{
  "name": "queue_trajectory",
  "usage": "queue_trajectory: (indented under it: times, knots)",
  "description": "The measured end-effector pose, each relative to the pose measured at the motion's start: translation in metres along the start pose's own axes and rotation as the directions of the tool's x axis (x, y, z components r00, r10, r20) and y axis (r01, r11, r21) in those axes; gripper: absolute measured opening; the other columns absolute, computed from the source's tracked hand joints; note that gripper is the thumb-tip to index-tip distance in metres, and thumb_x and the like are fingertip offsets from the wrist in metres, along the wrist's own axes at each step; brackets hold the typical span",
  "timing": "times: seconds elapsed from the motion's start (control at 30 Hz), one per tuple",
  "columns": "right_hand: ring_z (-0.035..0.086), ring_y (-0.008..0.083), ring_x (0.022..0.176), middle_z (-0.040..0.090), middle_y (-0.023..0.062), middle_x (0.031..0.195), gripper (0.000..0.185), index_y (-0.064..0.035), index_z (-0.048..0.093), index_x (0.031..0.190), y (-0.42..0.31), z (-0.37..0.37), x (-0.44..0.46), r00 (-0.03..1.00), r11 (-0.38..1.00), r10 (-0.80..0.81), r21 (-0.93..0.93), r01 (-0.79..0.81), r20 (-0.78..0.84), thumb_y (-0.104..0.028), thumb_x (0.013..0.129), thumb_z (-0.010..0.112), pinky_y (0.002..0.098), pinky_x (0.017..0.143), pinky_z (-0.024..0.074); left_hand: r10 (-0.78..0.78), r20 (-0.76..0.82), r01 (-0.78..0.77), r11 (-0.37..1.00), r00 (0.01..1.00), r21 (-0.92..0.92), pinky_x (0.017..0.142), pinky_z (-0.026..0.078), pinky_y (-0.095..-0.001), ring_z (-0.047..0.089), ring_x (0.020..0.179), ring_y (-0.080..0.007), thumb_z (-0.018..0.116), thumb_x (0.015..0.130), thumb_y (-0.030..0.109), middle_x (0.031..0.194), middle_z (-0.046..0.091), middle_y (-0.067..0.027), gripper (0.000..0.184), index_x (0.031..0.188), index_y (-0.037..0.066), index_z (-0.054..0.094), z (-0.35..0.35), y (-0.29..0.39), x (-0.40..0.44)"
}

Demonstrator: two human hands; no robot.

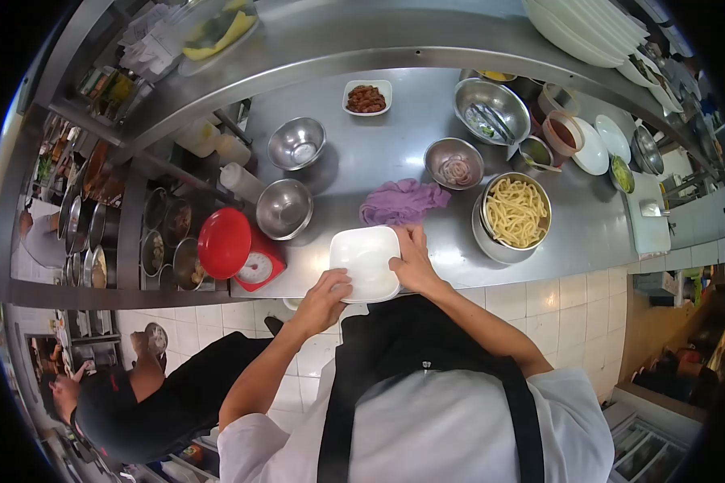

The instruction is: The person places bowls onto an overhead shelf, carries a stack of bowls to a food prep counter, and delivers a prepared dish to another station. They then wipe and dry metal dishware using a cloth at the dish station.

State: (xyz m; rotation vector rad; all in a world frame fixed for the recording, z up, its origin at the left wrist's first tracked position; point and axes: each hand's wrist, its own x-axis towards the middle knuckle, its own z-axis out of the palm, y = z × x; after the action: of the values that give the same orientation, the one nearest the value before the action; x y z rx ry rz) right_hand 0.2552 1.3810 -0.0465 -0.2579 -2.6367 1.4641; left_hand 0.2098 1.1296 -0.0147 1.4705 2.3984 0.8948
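A white, rounded-square dish [365, 254] sits at the front edge of the steel counter, with nothing visible inside it. My left hand [328, 299] grips its near left side, the fingers curled over the rim. On the dish's right side, my right hand [412, 259] holds the rim with the thumb on the inner edge. A crumpled purple cloth [403, 201] lies just beyond the dish. To the left stands a red kitchen scale [255, 266] with a round red pan [225, 243].
Two steel bowls [285, 209] are at left. A pot of thick pale fries or noodles [516, 212] stands at right, near a bowl of sliced onion [454, 164]. Reddish-brown food fills a small white dish [368, 98]. A steel shelf [330, 66] overhangs the back; a co-worker [137, 406] is at left.
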Motion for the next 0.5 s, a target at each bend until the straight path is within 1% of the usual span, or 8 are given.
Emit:
queue_trajectory:
  times: [0.07, 0.17, 0.2, 0.27, 0.33, 0.37, 0.47, 0.5]
  knots:
    - [0.036, 0.0442, 0.117, 0.037, 0.0241, 0.126, 0.071, -0.004, 0.039, 0.138, 0.013, 0.009, 0.001, 0.997, 0.996, -0.069, 0.048, 0.071, -0.032, -0.007, 0.07, 0.059, 0.0501, 0.104, 0.0304, 0.016, -0.059, -0.019, 0.999, 0.998, -0.051, 0.103, 0.038, -0.0461, 0.045, 0.124, -0.0374, 0.07, 0.071, 0.014, 0.123, 0.05, -0.0146, 0.033, 0.102, 0.007, 0.059, -0.004, 0.005, 0.001]
    - [0.036, 0.046, 0.119, 0.036, 0.0243, 0.129, 0.085, -0.0061, 0.026, 0.146, 0.011, 0.006, -0.002, 0.991, 0.993, 0.022, 0.116, -0.006, -0.135, -0.008, 0.069, 0.062, 0.05, 0.106, 0.0295, -0.241, -0.418, 0.125, 0.95, 0.876, -0.284, 0.108, 0.031, -0.0473, 0.04, 0.129, -0.0356, 0.064, 0.079, 0.029, 0.13, 0.046, -0.0167, 0.041, 0.112, 0.007, 0.057, 0.015, -0.015, 0.003]
    - [0.033, 0.0468, 0.127, 0.033, 0.0264, 0.137, 0.094, -0.0047, 0.016, 0.15, 0.012, 0.002, -0.003, 0.992, 0.99, 0.101, 0.101, -0.094, -0.075, -0.012, 0.071, 0.066, 0.048, 0.11, 0.0274, -0.424, -0.458, 0.15, 0.84, 0.781, -0.521, 0.109, 0.03, -0.0438, 0.037, 0.131, -0.0302, 0.054, 0.086, 0.033, 0.136, 0.043, -0.0146, 0.047, 0.125, 0.007, 0.052, 0.036, -0.031, 0.007]
    - [0.025, 0.038, 0.14, 0.027, 0.0285, 0.148, 0.096, 0.0043, 0.017, 0.147, 0.041, 0.01, -0.003, 0.975, 0.916, 0.201, 0.333, -0.222, 0.096, -0.026, 0.075, 0.073, 0.0412, 0.115, 0.0222, -0.652, -0.179, 0.05, 0.317, 0.737, -0.947, 0.11, 0.03, -0.044, 0.036, 0.134, -0.0288, 0.051, 0.088, 0.03, 0.143, 0.038, -0.0154, 0.056, 0.138, 0.006, 0.041, 0.063, -0.045, 0.024]
    - [0.027, 0.0357, 0.14, 0.03, 0.027, 0.148, 0.089, 0.0047, 0.021, 0.147, 0.058, 0.033, -0.01, 0.991, 0.807, 0.094, 0.576, -0.13, 0.092, -0.028, 0.079, 0.069, 0.0388, 0.116, 0.0198, -0.69, 0.191, 0.08, -0.19, 0.698, -0.979, 0.103, 0.041, -0.0443, 0.051, 0.122, -0.0315, 0.047, 0.09, 0.03, 0.134, 0.051, -0.0161, 0.057, 0.138, 0.0, 0.039, 0.083, -0.051, 0.023]
    - [0.027, 0.0336, 0.14, 0.03, 0.0238, 0.149, 0.085, 0.0033, 0.024, 0.147, 0.051, 0.038, -0.014, 0.998, 0.764, 0.051, 0.642, -0.066, 0.042, -0.026, 0.079, 0.067, 0.0382, 0.115, 0.0199, -0.694, 0.153, 0.031, -0.185, 0.703, -0.982, 0.103, 0.041, -0.044, 0.054, 0.118, -0.0329, 0.048, 0.088, 0.032, 0.128, 0.056, -0.0163, 0.059, 0.137, 0.0, 0.042, 0.094, -0.055, 0.024]
    - [0.032, 0.0309, 0.137, 0.037, 0.0194, 0.145, 0.081, 0.0005, 0.028, 0.146, 0.043, 0.043, -0.019, 0.983, 0.629, 0.178, 0.762, -0.154, 0.051, -0.021, 0.077, 0.062, 0.037, 0.114, 0.0229, -0.645, 0.241, 0.08, -0.269, 0.726, -0.96, 0.101, 0.042, -0.0443, 0.056, 0.116, -0.0335, 0.048, 0.084, 0.033, 0.124, 0.058, -0.0168, 0.059, 0.132, -0.001, 0.046, 0.084, -0.037, 0.03]
    - [0.033, 0.0305, 0.136, 0.038, 0.0187, 0.144, 0.08, -0.0001, 0.029, 0.146, 0.034, 0.038, -0.024, 0.975, 0.569, 0.208, 0.801, -0.184, 0.076, -0.02, 0.076, 0.061, 0.0367, 0.113, 0.0238, -0.643, 0.187, 0.061, -0.214, 0.743, -0.975, 0.101, 0.042, -0.0445, 0.055, 0.116, -0.034, 0.049, 0.083, 0.032, 0.125, 0.057, -0.017, 0.06, 0.133, 0.0, 0.046, 0.085, -0.037, 0.032]
